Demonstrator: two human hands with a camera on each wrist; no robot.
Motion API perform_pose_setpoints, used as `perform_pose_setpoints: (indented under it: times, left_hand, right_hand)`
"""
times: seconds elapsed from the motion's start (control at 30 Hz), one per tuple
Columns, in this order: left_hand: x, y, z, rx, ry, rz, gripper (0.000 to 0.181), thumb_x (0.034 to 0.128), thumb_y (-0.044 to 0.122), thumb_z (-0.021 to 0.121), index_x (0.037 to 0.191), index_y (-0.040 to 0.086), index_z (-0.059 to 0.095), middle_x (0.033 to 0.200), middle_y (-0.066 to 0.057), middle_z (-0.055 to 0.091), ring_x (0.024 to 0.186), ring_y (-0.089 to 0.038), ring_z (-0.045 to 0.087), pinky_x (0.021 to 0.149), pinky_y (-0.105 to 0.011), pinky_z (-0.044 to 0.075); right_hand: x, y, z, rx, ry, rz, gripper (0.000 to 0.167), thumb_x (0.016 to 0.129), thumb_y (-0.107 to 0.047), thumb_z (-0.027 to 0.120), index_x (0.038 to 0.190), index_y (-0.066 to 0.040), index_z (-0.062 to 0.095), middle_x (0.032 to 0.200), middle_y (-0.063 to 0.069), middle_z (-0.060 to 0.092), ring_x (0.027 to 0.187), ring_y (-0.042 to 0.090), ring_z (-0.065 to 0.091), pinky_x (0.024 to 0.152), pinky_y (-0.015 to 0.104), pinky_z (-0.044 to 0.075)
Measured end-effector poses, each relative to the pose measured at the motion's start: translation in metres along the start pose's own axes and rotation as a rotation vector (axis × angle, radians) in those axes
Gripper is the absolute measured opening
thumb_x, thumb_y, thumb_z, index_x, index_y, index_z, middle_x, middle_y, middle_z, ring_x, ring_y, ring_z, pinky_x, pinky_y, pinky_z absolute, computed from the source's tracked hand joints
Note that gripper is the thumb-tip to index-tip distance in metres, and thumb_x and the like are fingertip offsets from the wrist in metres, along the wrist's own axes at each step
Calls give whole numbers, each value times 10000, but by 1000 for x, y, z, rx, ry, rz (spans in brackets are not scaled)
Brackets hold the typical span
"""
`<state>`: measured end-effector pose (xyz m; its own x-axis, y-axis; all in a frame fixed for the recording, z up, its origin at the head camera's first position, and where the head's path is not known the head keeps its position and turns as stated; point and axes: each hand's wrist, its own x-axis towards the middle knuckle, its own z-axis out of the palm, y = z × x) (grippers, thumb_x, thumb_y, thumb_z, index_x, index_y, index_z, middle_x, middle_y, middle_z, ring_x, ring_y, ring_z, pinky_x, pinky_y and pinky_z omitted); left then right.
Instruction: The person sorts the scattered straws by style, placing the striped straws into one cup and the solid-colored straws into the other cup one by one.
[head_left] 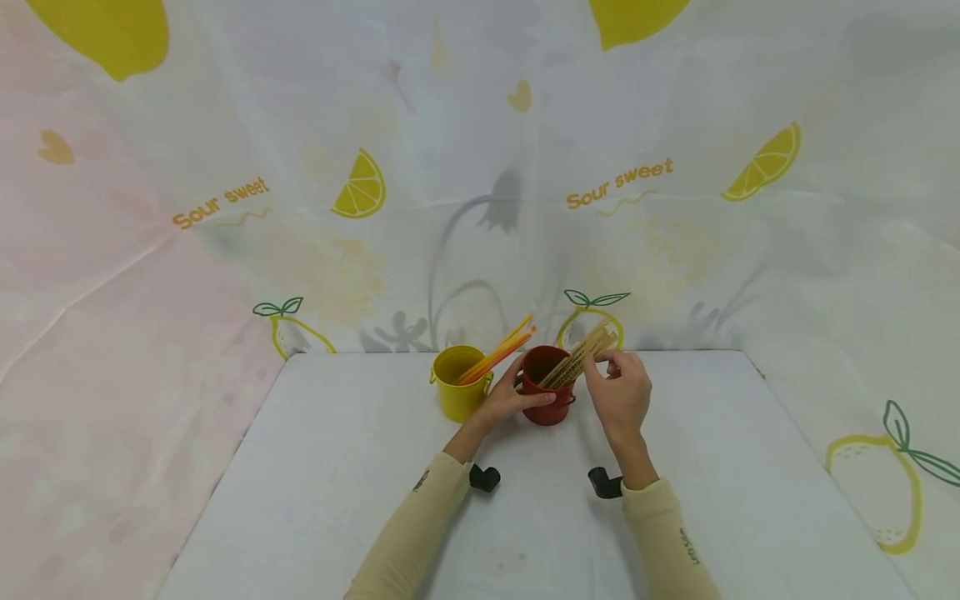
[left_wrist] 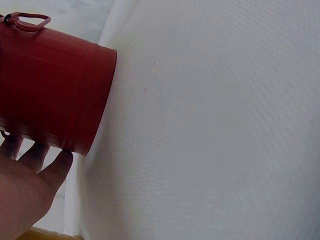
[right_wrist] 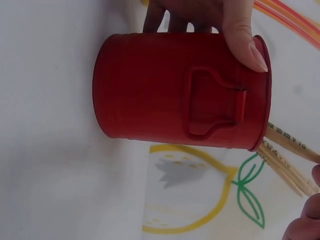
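A small red metal bucket (head_left: 546, 408) stands on the table, with several tan printed chopsticks (head_left: 576, 363) leaning out to the right. My left hand (head_left: 513, 402) grips the bucket's left side, thumb across its front near the rim; in the left wrist view its fingers (left_wrist: 56, 170) touch the red wall. At the chopsticks' upper ends, my right hand (head_left: 621, 388) pinches one of them. Only the fingertips (right_wrist: 306, 217) of that hand appear in the right wrist view, where printed chopstick (right_wrist: 290, 142) reaches them. The chopsticks' lower ends are hidden inside the bucket.
Left of the red bucket stands a yellow bucket (head_left: 456, 402) holding several thin orange and yellow sticks (head_left: 498, 357), close to my left forearm. Both buckets are near the back edge of the white table (head_left: 337, 483). A lemon-print curtain (head_left: 480, 167) hangs behind.
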<state>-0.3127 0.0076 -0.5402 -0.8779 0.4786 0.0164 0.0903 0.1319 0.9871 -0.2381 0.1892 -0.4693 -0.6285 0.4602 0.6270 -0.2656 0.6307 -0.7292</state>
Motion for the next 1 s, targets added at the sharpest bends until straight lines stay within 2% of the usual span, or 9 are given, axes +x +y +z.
perform_pose_setpoints:
  times: [0.2,0.23,0.4,0.6,0.8,0.9,1.0]
  left_hand:
    - [0,0,1,3,-8,1,860,806,364,827,1510,333,334,1441,79,455,1340,-259,408,1059,-513,391]
    - [-2,4,2,1,-13,2,854,816,342,822,1515,315,331,1446,64,453,1344,-271,403,1059,-518,389]
    - [-5,4,-2,-13,-10,13,836,845,297,803,1524,295,315,1463,40,436,1344,-281,399,1059,-513,388]
    - [-5,-2,-10,7,13,12,872,823,379,810,1526,298,302,1469,61,419,1334,-255,406,1059,-497,393]
    - [-11,3,-9,91,3,49,1002,833,413,786,1584,269,138,1538,44,330,1394,-265,329,1099,-509,339]
    - [-16,6,-4,133,-4,84,1051,836,422,775,1594,230,73,1588,10,254,1446,-265,245,1130,-518,279]
    - [-25,11,2,219,4,85,1077,839,470,756,1595,176,48,1623,-34,175,1476,-255,175,1146,-518,239]
  right_hand:
    - [-2,3,0,-50,-30,30,176,817,-145,735,712,-39,642,660,71,452,612,197,432,534,345,312]
    - [-2,3,-1,-55,-37,37,176,820,-148,735,716,-39,646,661,71,452,616,200,433,533,347,312]
    - [-2,1,0,-56,-86,49,191,837,-192,749,738,-50,669,662,60,455,618,199,434,530,345,313]
    - [-2,2,-1,-44,-169,40,200,841,-267,773,782,-96,689,665,21,455,611,179,435,522,323,317]
    - [1,-1,-14,-95,-305,43,211,871,-325,755,871,-117,719,690,14,492,607,178,456,505,313,349]
    - [2,0,-23,-129,-371,33,235,888,-347,734,916,-114,729,706,19,509,616,186,467,508,314,368]
    - [2,3,-31,-165,-432,25,280,904,-376,714,969,-103,731,733,29,527,648,198,488,529,314,391]
